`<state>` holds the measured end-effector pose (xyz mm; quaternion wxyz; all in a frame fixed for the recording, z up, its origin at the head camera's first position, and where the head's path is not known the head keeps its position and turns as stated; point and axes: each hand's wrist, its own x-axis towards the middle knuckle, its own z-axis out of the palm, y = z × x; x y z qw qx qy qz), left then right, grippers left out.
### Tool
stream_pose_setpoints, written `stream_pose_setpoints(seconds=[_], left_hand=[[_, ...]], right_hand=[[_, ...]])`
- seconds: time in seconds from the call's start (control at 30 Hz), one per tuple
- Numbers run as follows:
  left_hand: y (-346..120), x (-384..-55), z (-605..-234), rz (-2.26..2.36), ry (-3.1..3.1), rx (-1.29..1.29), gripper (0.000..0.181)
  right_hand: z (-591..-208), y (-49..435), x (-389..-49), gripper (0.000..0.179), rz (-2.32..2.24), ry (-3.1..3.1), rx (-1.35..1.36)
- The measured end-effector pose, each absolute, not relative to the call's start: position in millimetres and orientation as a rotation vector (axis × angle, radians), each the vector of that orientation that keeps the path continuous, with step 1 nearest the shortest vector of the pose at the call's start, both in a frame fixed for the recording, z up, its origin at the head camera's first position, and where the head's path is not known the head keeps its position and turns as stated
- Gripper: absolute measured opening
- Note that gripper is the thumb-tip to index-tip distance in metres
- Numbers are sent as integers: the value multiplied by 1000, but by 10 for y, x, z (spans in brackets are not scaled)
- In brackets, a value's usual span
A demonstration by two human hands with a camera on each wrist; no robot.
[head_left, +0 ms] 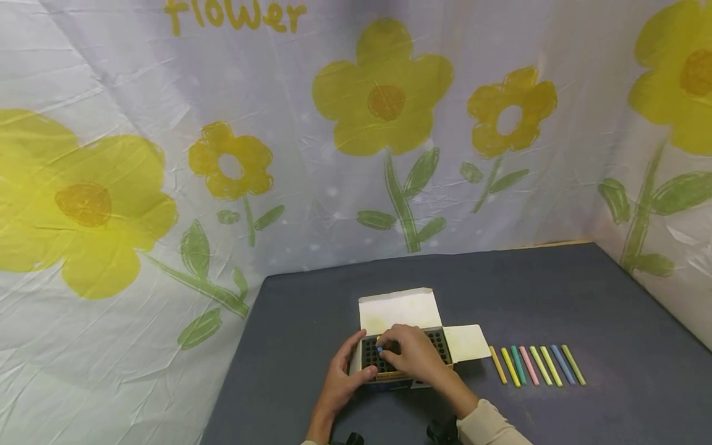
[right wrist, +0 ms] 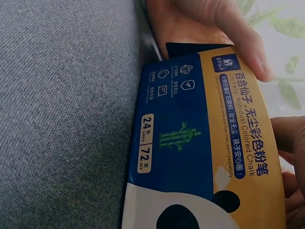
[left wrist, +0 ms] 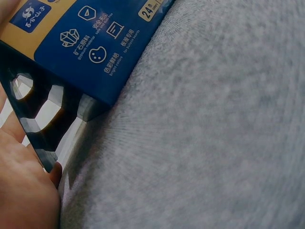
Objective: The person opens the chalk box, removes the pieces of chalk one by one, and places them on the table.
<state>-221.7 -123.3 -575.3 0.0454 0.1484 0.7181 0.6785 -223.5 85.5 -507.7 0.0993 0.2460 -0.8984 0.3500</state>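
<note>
An open chalk box, blue and yellow with printed labels, stands on the dark table. Inside is a black insert with rows of round holes. My left hand grips the box's left end, thumb at the front corner and fingers along the side; it also shows beside the box in the left wrist view. Over the left part of the insert, my right hand pinches a small blue chalk stick, mostly covered by the fingers. A yellowish tip shows near those fingers.
The white lid stands raised behind the box, and a side flap sticks out to the right. Several colored chalk sticks lie in a row right of it. Flower-printed white sheeting encloses the table's back and sides.
</note>
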Motion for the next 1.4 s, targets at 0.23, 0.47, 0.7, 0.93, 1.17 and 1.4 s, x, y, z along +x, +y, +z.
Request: stream_pose_setpoints(seconds=[0.23,0.47,0.7,0.93,1.17,1.4], left_hand=[[-1244,-2210,-5757,2064,2209,457,71],[-1234,-2221,-5737,2069,2200,472,71],[-1231,-2225,-5730,2063,2224,478,71],[-1233,-2215,-5748,2025,2293,467,70],[-1227,-2215,-5734,2019,2320,465,69],[-1227,-2222,-5741,2010,2335,457,70]], right_hand=[[-5039,859,-2239,11,1268,-2625,795],[-5031,880,-2252,14,1352,-2592,788],[-5002,895,-2262,19,1320,-2486,803],[-4979,914,-2259,20,1255,-2343,804],[-4914,1010,-2294,20,1375,-2259,766],[-4920,1190,-2303,20,1553,-2228,673]])
